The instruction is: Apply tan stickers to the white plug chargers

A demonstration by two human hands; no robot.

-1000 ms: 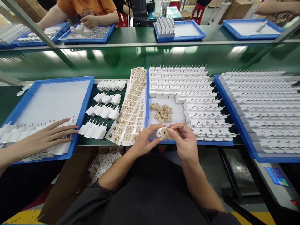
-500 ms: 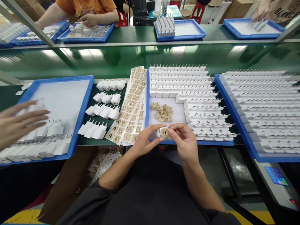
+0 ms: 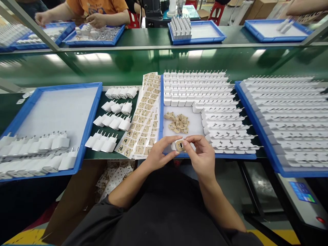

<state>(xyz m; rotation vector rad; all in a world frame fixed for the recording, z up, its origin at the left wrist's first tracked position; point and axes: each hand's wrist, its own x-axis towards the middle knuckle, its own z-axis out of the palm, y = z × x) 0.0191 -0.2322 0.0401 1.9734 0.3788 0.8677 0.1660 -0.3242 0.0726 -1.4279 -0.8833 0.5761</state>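
Note:
Between my two hands, at the front edge of a blue tray (image 3: 161, 102), is a white charger (image 3: 174, 146) with a tan sticker (image 3: 179, 145) on its face. My left hand (image 3: 160, 153) pinches the charger from the left. The thumb and fingers of my right hand (image 3: 201, 155) are closed on the sticker's right edge, against the charger. Behind my hands a pile of tan pieces (image 3: 177, 122) lies in the tray, beside rows of white chargers (image 3: 194, 87). Sheets of tan stickers (image 3: 143, 119) lie left of the tray.
Loose chargers (image 3: 112, 121) stand in groups left of the sheets. A left tray (image 3: 98, 99) holds more chargers, and a right tray (image 3: 256, 131) is filled with rows. Across the green divider (image 3: 143, 65), people work near other trays (image 3: 197, 41).
Another person's hand has left the left tray. My hands have barely moved; the charger's stickered face is turned slightly. Across the divider, a person's hand has left the far right tray.

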